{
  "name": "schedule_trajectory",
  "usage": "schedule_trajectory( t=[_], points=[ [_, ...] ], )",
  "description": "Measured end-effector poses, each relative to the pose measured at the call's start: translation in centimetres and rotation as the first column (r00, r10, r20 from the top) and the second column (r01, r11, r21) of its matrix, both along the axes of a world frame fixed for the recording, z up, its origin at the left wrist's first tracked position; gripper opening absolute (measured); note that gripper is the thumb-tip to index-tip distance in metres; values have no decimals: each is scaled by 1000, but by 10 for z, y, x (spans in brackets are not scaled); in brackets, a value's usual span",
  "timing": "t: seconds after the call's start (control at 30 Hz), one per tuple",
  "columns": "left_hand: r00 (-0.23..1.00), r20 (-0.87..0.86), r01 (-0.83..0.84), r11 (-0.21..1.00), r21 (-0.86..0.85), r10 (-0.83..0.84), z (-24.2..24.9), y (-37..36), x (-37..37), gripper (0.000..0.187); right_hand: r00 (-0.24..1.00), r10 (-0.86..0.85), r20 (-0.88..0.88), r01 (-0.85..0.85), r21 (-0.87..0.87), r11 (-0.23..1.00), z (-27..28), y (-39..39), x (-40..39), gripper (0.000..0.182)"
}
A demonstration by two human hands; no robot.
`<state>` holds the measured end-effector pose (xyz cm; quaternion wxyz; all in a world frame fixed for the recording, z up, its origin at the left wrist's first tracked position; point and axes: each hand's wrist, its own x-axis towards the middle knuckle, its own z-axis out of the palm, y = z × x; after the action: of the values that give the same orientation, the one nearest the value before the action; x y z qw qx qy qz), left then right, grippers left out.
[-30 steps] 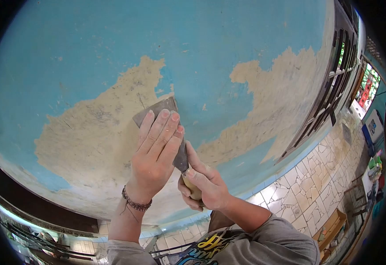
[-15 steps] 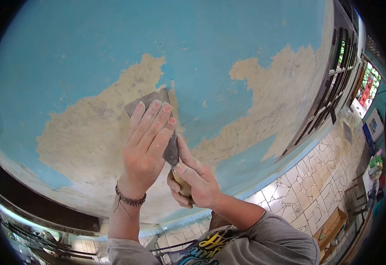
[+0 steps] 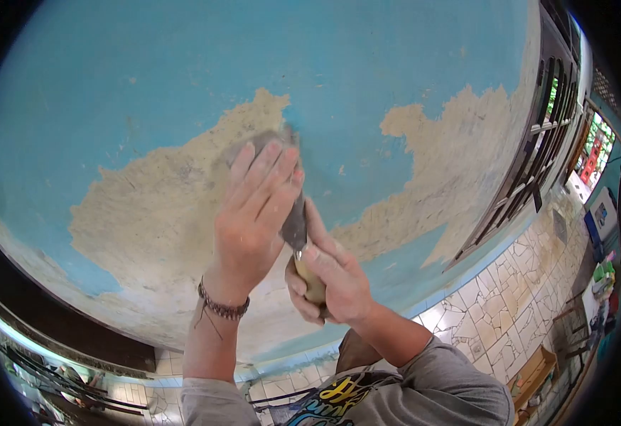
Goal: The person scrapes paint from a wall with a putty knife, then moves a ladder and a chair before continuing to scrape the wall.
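My right hand (image 3: 339,280) is wrapped round the yellowish handle of a scraper (image 3: 295,228), thumb along its neck. The scraper's wide dark blade lies against the wall, slightly blurred at its far edge. My left hand (image 3: 250,220), with a braided bracelet at the wrist, lies over the blade with its fingers stretched out flat, hiding much of it. Pale dust coats the fingers of both hands. Around the blade is a bare cream patch (image 3: 154,195) with ragged edges, bordered by blue paint (image 3: 182,71).
Another bare patch (image 3: 460,135) is to the right, beside a window with dark bars (image 3: 524,163). Below are a pale stone-paved floor (image 3: 492,302) and a long wooden box (image 3: 534,376). A dark ledge (image 3: 55,323) runs along the lower left.
Both hands and the scraper have moved a little up the wall, the blade's edge closer to the top of the bare patch. The whole view has shifted slightly.
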<state>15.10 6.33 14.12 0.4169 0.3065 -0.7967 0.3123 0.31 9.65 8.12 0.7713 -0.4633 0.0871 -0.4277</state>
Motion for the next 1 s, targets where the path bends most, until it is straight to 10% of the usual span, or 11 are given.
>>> schedule_trajectory(
  t=[1.0],
  points=[
    [1000,12,-17,1000,5,17,-19,-3,-9,26,999,8,-46,-9,-11,1000,-10,1,-16,60]
  ],
)
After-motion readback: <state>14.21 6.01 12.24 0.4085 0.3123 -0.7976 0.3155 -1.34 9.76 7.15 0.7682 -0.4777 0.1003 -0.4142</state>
